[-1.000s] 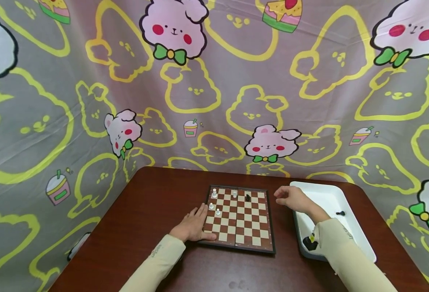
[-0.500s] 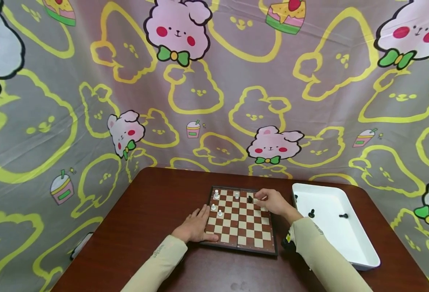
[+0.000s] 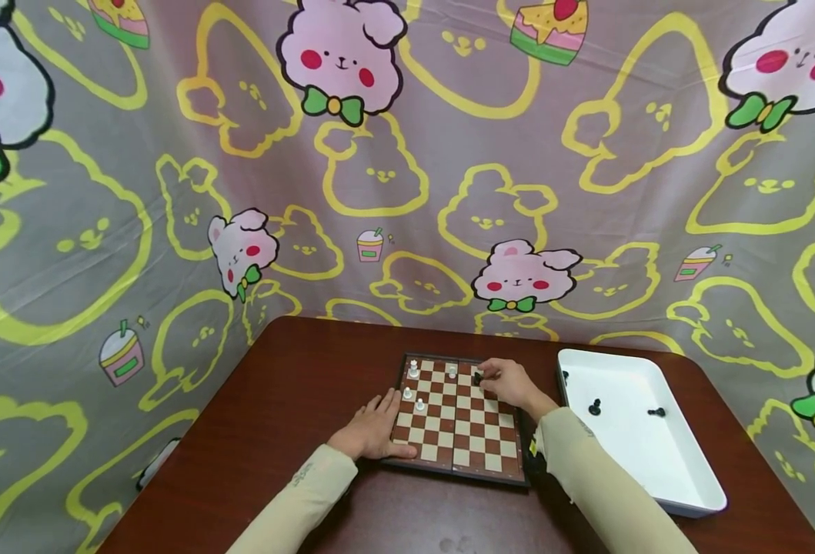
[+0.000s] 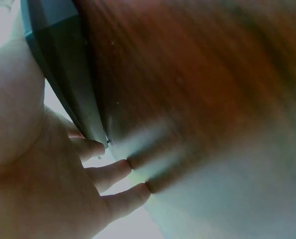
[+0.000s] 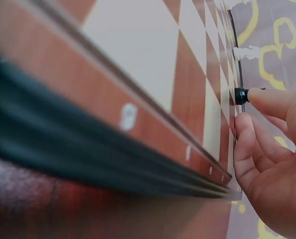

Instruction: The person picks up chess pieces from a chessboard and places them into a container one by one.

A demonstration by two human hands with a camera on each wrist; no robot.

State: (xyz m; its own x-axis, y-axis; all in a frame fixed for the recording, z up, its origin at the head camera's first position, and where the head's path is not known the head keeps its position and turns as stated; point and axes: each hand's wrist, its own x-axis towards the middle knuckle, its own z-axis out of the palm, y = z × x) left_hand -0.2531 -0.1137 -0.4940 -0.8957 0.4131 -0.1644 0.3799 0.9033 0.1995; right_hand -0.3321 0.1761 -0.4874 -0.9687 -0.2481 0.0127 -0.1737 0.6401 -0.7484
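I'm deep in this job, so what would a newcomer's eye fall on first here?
Likely the cartoon-rabbit cloth, filling the background behind the table. Next, the chessboard, with the left hand on its left edge and the right hand at a black chess piece near its far edge. Then the white tray right of it, holding small black pieces.

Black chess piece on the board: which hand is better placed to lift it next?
Right, likely: the right hand has its fingertips at the black chess piece, while the left hand rests at the left edge of the chessboard.
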